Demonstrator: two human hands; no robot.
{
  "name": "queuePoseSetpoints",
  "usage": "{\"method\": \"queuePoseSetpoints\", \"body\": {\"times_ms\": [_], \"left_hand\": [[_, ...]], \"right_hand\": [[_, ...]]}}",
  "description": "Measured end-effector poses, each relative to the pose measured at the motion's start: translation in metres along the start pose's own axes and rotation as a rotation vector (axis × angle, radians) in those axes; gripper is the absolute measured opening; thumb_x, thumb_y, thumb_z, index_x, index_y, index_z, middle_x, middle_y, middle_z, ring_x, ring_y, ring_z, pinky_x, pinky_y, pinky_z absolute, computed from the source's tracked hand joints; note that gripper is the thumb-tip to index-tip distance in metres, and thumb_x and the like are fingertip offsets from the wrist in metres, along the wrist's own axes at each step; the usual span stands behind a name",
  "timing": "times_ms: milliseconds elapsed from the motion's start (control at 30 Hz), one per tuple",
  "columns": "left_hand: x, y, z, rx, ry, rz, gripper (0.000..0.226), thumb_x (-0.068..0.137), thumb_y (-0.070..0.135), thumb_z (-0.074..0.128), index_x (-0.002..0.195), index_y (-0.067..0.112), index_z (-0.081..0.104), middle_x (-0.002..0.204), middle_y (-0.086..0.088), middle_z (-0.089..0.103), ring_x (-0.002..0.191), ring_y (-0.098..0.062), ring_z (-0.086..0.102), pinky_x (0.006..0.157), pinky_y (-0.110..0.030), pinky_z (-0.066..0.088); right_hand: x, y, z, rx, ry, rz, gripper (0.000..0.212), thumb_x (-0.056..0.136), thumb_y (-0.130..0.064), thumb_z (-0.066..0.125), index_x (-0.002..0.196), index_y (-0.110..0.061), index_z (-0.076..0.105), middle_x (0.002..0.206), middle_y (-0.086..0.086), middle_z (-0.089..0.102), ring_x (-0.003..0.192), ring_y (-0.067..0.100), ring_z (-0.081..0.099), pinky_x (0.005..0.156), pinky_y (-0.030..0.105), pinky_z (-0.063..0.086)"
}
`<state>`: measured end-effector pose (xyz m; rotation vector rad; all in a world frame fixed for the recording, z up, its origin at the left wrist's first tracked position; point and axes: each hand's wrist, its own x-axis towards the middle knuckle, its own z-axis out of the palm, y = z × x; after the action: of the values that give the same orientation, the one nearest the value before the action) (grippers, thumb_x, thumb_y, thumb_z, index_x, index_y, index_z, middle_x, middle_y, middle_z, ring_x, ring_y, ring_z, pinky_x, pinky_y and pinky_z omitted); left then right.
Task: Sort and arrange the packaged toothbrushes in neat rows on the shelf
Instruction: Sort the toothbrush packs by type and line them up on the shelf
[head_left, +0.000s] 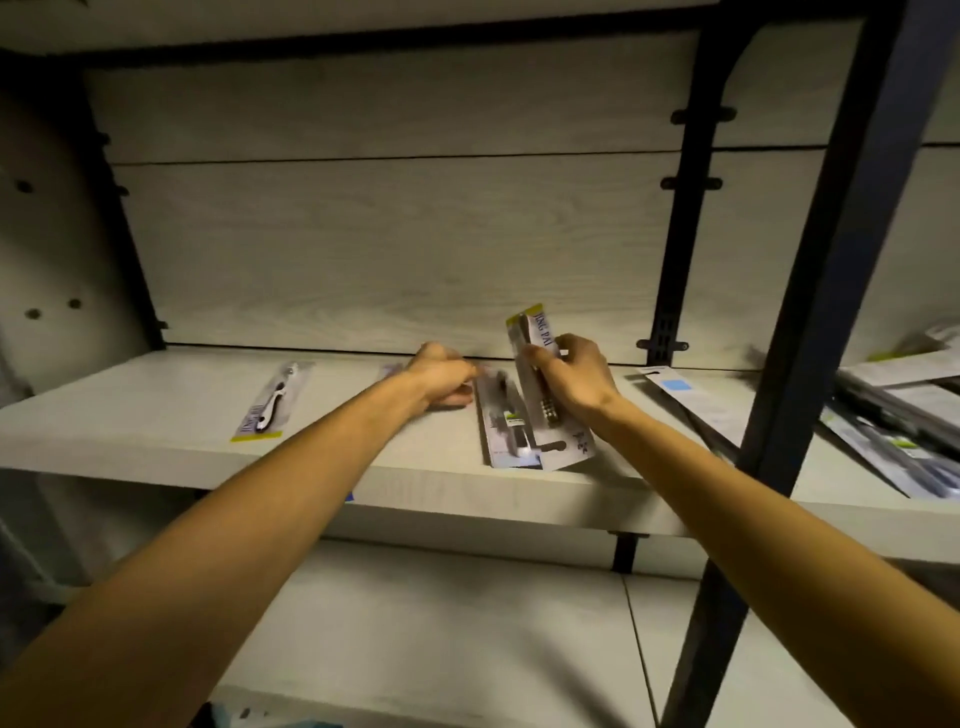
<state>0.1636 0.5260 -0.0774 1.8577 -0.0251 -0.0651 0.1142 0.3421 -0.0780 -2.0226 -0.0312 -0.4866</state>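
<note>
My right hand (574, 379) grips a packaged toothbrush (540, 338) with a yellow-edged card, tilted up off the pale shelf (156, 415). Beneath it a second flat pack (501, 431) lies on the shelf. My left hand (441, 379) reaches to the top of that flat pack with curled fingers; whether it pinches the pack is blurred. Partly under the left hand lies another pack (389, 370). A pack with a white brush (272, 402) lies alone further left.
A dark upright post (810, 312) divides the shelf on the right. Beyond it lies a loose pile of packs (904, 415), and one pack with a blue label (680, 387) lies just left of the post. A lower shelf (441, 623) runs below.
</note>
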Motion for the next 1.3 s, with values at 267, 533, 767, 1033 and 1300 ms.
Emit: {"method": "queuePoseSetpoints", "body": {"times_ms": [267, 533, 767, 1033, 1300], "left_hand": [[0.02, 0.006, -0.045, 0.437, 0.034, 0.276, 0.024, 0.091, 0.033, 0.065, 0.107, 0.021, 0.077, 0.097, 0.0, 0.074, 0.092, -0.017, 0.067, 0.088, -0.03, 0.054], [0.027, -0.031, -0.189, 0.638, 0.145, 0.196, 0.02, 0.094, 0.026, 0.062, 0.107, 0.018, 0.076, 0.115, -0.006, 0.073, 0.11, -0.023, 0.065, 0.1, -0.035, 0.049], [0.016, -0.075, -0.311, 0.894, 0.182, 0.171, 0.026, 0.098, 0.035, 0.054, 0.113, 0.024, 0.072, 0.124, 0.0, 0.068, 0.112, -0.024, 0.062, 0.097, -0.036, 0.05], [0.033, -0.109, -0.367, 1.02, 0.129, 0.252, 0.035, 0.102, 0.043, 0.046, 0.125, 0.024, 0.064, 0.135, -0.005, 0.059, 0.12, -0.027, 0.056, 0.099, -0.044, 0.048], [0.024, -0.093, -0.346, 1.112, 0.056, 0.449, 0.051, 0.105, 0.045, 0.034, 0.148, 0.018, 0.044, 0.153, -0.007, 0.043, 0.137, -0.03, 0.043, 0.106, -0.041, 0.039]], "right_hand": [[0.017, -0.027, 0.008, 0.037, 0.016, 0.004, 0.025, 0.091, -0.038, 0.064, 0.095, -0.013, 0.067, 0.092, 0.011, 0.073, 0.087, 0.032, 0.071, 0.079, 0.047, 0.059], [0.021, -0.088, 0.126, 0.258, -0.116, 0.177, 0.016, 0.091, -0.015, 0.058, 0.076, -0.009, 0.058, 0.064, 0.007, 0.056, 0.05, 0.017, 0.055, 0.051, 0.024, 0.045], [0.021, -0.144, 0.256, 0.2, -0.313, 0.217, 0.009, 0.092, -0.01, 0.058, 0.087, -0.008, 0.064, 0.068, 0.005, 0.061, 0.056, 0.015, 0.057, 0.056, 0.025, 0.049], [0.033, -0.144, 0.338, -0.345, -0.254, 0.1, 0.046, 0.083, -0.042, 0.074, 0.113, -0.008, 0.067, 0.101, 0.01, 0.072, 0.09, 0.026, 0.069, 0.079, 0.036, 0.058], [0.015, -0.142, 0.31, -0.393, -0.13, -0.006, 0.045, 0.097, -0.041, 0.056, 0.128, -0.009, 0.062, 0.123, 0.013, 0.067, 0.106, 0.027, 0.063, 0.094, 0.038, 0.052]]}}
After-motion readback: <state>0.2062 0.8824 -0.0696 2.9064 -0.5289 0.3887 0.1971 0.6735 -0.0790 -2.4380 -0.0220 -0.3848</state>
